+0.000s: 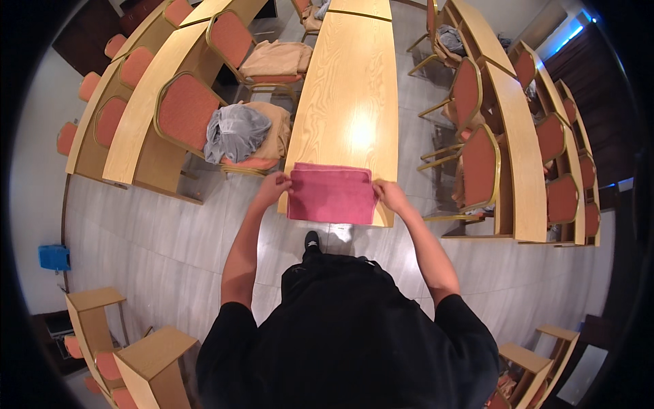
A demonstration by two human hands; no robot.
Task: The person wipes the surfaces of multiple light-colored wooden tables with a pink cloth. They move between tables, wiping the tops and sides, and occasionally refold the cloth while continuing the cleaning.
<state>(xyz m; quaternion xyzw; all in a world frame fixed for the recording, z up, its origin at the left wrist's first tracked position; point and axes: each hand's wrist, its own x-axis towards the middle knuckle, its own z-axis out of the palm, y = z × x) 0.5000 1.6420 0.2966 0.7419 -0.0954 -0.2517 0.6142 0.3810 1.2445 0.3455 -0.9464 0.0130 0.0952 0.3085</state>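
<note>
A pink-red cloth (332,197) spreads over the near end of a long wood-grain table (352,92). Its upper edge shows two layers, so it looks folded, and its lower edge reaches the table's front edge. At the cloth's left side, my left hand (275,189) pinches the border near the upper corner. On the opposite side, my right hand (390,195) grips the border a little below the upper right corner. The undersides of the cloth and some fingertips are hidden.
Left of the table, a red padded chair (188,110) carries a grey cloth bundle (237,132) over folded tan cloth (276,128). Another chair (231,38) behind holds tan fabric (276,59). Rows of desks (521,153) and chairs (481,166) stand to the right. My shoe (312,240) is on the grey floor.
</note>
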